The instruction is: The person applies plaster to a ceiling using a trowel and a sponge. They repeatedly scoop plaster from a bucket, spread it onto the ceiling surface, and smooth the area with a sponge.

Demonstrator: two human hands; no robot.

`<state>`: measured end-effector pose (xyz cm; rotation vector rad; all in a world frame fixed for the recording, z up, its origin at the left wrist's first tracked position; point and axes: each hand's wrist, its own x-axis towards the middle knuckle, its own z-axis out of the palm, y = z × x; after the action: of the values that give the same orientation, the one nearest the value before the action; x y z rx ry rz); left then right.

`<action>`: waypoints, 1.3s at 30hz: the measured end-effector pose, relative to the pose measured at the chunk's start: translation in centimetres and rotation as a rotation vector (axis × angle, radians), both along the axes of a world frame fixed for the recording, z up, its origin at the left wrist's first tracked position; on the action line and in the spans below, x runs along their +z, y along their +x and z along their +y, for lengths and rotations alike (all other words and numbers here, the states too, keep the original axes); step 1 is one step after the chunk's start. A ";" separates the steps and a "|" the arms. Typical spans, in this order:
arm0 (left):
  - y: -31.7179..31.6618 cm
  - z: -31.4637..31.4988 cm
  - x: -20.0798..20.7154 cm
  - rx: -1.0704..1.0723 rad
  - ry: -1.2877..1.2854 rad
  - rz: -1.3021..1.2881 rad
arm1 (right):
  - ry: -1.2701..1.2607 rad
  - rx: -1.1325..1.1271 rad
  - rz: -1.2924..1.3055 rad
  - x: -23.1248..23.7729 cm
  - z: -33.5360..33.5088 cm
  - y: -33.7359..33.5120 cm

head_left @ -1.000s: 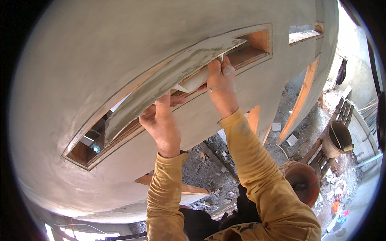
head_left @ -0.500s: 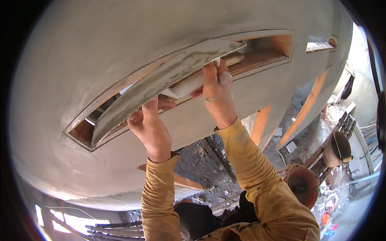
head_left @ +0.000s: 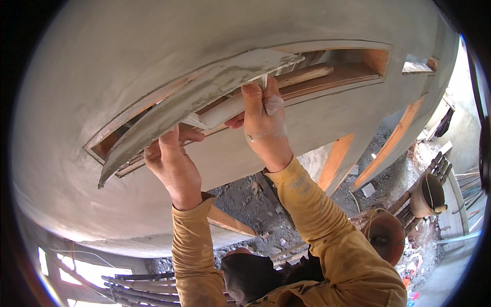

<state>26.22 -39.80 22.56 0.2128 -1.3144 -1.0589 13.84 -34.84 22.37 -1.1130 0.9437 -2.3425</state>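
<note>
Both hands are raised to a long, flat strip (head_left: 204,84), grey with cement smears and pale ribs along its near side. It lies slantwise across a wood-framed slot (head_left: 381,61) in the grey plastered surface. My left hand (head_left: 175,169) is closed on the strip's near edge, left of its middle, fingers curled by a pale rib. My right hand (head_left: 265,120) pinches an upright white rib farther right; some of its fingers are hidden behind the strip. The strip's left tip sticks out past the slot's lower left edge. Pale plaster marks the right hand.
A round wooden pole (head_left: 307,75) shows inside the slot. Timber boards (head_left: 335,161) edge another gap at right, above rubble ground. Lower right, two buckets (head_left: 428,194) stand beside bundled poles. More poles (head_left: 143,289) lie at lower left. A smaller opening (head_left: 417,66) is at far right.
The strip has shifted left with both hands, its left tip now beyond the slot's edge. More of the slot and pole shows at the right. The view has shifted slightly.
</note>
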 end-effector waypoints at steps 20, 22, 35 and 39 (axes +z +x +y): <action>9.4 -4.7 -0.3 0.047 0.034 0.030 | 0.019 -0.016 0.039 -0.4 -4.6 9.0; 10.0 -5.0 -0.1 0.071 0.062 0.050 | 0.025 -0.011 0.035 0.0 -4.8 9.9; 17.5 -9.0 -0.7 0.135 0.066 0.051 | -0.013 0.155 0.027 -0.1 -8.2 16.6; 20.0 -10.0 -0.8 0.125 0.065 0.084 | -0.016 0.200 0.048 0.0 -9.0 18.9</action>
<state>46.23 -49.78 21.78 0.2921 -1.1771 -0.9950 32.73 -43.83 22.40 -1.2148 0.7915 -2.1744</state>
